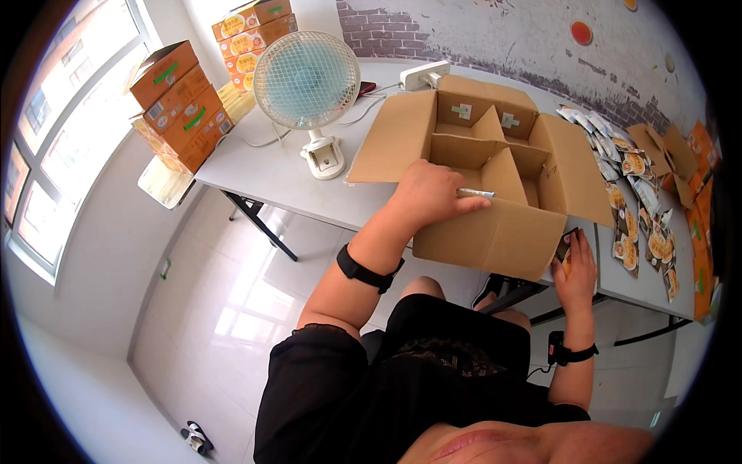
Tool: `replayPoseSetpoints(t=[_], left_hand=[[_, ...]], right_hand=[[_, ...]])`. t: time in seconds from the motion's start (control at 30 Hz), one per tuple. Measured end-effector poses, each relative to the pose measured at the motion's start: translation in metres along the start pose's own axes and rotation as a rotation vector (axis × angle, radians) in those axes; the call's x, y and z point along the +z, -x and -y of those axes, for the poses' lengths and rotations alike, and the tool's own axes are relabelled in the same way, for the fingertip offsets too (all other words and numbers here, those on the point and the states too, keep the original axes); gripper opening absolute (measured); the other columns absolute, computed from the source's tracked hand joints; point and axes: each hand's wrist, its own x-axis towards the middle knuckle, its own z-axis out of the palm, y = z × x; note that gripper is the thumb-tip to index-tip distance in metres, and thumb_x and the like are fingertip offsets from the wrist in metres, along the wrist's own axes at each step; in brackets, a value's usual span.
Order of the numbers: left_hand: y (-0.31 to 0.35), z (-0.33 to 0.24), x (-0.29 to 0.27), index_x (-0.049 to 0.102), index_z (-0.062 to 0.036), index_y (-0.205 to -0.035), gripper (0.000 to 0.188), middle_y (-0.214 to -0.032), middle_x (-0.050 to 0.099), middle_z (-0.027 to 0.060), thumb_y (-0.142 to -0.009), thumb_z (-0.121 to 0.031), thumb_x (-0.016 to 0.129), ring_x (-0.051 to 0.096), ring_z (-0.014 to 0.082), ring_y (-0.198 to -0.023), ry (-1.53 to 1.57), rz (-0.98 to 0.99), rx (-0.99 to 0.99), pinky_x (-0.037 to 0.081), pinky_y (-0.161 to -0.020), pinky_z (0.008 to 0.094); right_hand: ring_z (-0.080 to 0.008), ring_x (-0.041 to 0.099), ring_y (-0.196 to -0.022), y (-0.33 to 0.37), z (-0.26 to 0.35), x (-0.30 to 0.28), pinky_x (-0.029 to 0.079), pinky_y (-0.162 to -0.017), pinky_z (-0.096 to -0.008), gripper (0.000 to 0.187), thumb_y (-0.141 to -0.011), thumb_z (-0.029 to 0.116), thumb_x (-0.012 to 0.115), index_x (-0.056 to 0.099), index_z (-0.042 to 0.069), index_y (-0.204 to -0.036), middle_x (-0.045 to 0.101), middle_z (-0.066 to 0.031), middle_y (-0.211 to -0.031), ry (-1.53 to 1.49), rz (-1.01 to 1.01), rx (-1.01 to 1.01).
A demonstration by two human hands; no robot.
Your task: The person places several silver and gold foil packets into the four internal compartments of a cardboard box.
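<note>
An open cardboard box (pixel 487 243), split by dividers (pixel 501 174) into compartments, stands at the table's front edge with its flaps folded out. My left hand (pixel 433 193) is at the box's front left, closed on a thin packet (pixel 475 192) over a near compartment; only the packet's whitish edge shows. My fingers are partly inside the box, and the thumb lies along its front rim. To the right of the box, my right hand (pixel 576 271) is closed on a dark, printed food packet (pixel 566 247) at the table edge, its fingers covering much of it.
Many loose packets (pixel 645 197) lie on the grey table (pixel 270 166) at right, beside stacked orange boxes (pixel 702 224) and an open carton (pixel 668 158). A small fan (pixel 309 85) and a power strip (pixel 423 75) stand behind. More orange boxes (pixel 182 108) are stacked by the window.
</note>
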Motion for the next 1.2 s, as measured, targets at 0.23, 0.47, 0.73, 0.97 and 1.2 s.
replayPoseSetpoints(t=[0.23,0.47,0.73,0.97,1.2], left_hand=[[0.000,-0.002,-0.005,0.080,-0.0094,-0.081,0.068,-0.076,0.073,0.0109,-0.089,-0.074,0.059,0.071,0.0323,-0.078,-0.007,0.050,-0.017,0.055,-0.072,0.0435],[0.000,0.000,-0.003,0.079,-0.0088,-0.078,0.068,-0.075,0.072,0.0115,-0.089,-0.073,0.059,0.071,0.0326,-0.077,-0.008,0.023,0.000,0.055,-0.072,0.0439],[0.002,0.000,-0.002,0.078,-0.0080,-0.075,0.069,-0.073,0.071,0.0125,-0.089,-0.072,0.059,0.070,0.0335,-0.075,-0.002,-0.007,0.012,0.054,-0.072,0.0439],[0.001,0.000,-0.003,0.078,-0.0074,-0.075,0.069,-0.072,0.071,0.0129,-0.088,-0.072,0.060,0.070,0.0335,-0.076,-0.006,-0.009,0.014,0.054,-0.070,0.0439],[0.001,0.001,0.001,0.078,-0.0072,-0.079,0.069,-0.078,0.073,0.0128,-0.088,-0.073,0.060,0.071,0.0340,-0.079,0.047,-0.018,-0.001,0.055,-0.074,0.0449]], right_hand=[[-0.0439,0.052,-0.135,0.000,0.002,-0.002,0.044,-0.110,-0.0514,0.065,-0.085,0.021,0.076,0.054,0.000,-0.142,0.051,-0.0247,-0.151,-0.013,-0.010,-0.006],[-0.0437,0.052,-0.136,0.000,0.002,-0.006,0.044,-0.111,-0.0504,0.066,-0.082,0.019,0.075,0.055,-0.001,-0.142,0.051,-0.0250,-0.152,-0.068,0.043,-0.031],[-0.0456,0.050,-0.137,-0.001,0.021,-0.017,0.041,-0.115,-0.0514,0.069,-0.080,0.018,0.073,0.054,0.000,-0.144,0.049,-0.0240,-0.154,-0.234,0.133,-0.182],[-0.0466,0.049,-0.138,-0.001,0.023,-0.016,0.041,-0.115,-0.0523,0.068,-0.080,0.017,0.072,0.054,0.000,-0.143,0.049,-0.0232,-0.154,-0.224,0.130,-0.168],[-0.0496,0.046,-0.139,-0.005,0.023,-0.024,0.039,-0.116,-0.0547,0.066,-0.081,0.023,0.073,0.056,0.000,-0.141,0.048,-0.0235,-0.155,-0.171,0.236,-0.198]])
